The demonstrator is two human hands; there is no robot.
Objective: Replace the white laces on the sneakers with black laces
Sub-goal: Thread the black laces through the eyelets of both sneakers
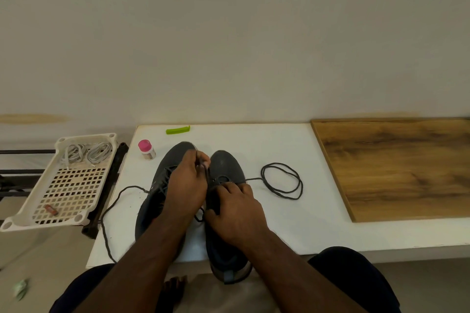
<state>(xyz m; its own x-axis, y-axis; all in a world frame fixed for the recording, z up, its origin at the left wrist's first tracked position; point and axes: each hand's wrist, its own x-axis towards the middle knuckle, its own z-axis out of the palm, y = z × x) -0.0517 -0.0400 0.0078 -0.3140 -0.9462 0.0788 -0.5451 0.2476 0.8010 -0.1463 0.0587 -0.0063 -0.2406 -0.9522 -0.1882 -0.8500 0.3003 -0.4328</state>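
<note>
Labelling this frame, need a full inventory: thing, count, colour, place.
sneakers: 2, dark grey, side by side on table
black laces: 2, one coiled right of sneakers, one trailing left
white laces: bundle, in tray
tray: 1, cream, left of table
small red item: 1, in tray
bottle: 1, pink cap, behind sneakers
clip: 1, green, table's far edge
table: 1, white
wooden board: 1, brown, right
left hand: pinches lace
right hand: on right sneaker

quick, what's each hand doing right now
Left hand: pinching the black lace end above the right sneaker.
Right hand: fingers curled on the right sneaker, gripping it.
</note>
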